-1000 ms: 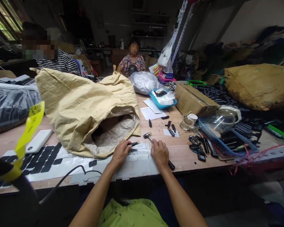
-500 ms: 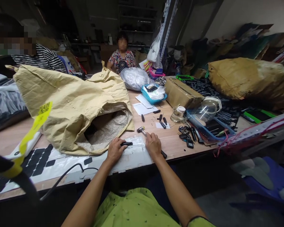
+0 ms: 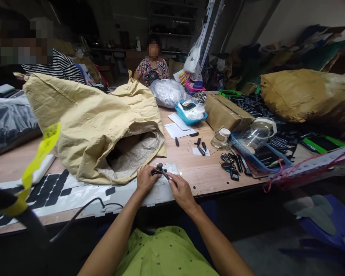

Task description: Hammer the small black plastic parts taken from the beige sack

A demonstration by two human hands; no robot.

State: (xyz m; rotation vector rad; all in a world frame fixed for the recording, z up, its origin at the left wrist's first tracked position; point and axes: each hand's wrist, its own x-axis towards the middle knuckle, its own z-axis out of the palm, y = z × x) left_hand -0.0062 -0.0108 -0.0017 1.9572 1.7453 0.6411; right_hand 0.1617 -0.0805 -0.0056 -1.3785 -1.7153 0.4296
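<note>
At the frame's lower centre, over the pale wooden table (image 3: 199, 174), the left hand (image 3: 145, 179) grips a small slim black piece (image 3: 155, 172) in its fingers, while the right hand's (image 3: 182, 190) fingers clasp a small, round-headed metal hammer (image 3: 165, 173).

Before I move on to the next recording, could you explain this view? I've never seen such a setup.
There is no machine: these are a person's two bare hands, seen from a camera worn on the head, looking forward and down. The left hand holds a small black piece; the right hand grips a hammer, its head close to that piece. On the wooden table are an open beige sack, a cardboard box, a clear jar with a white lid and a blue tray. Two co-workers are beyond.
</note>
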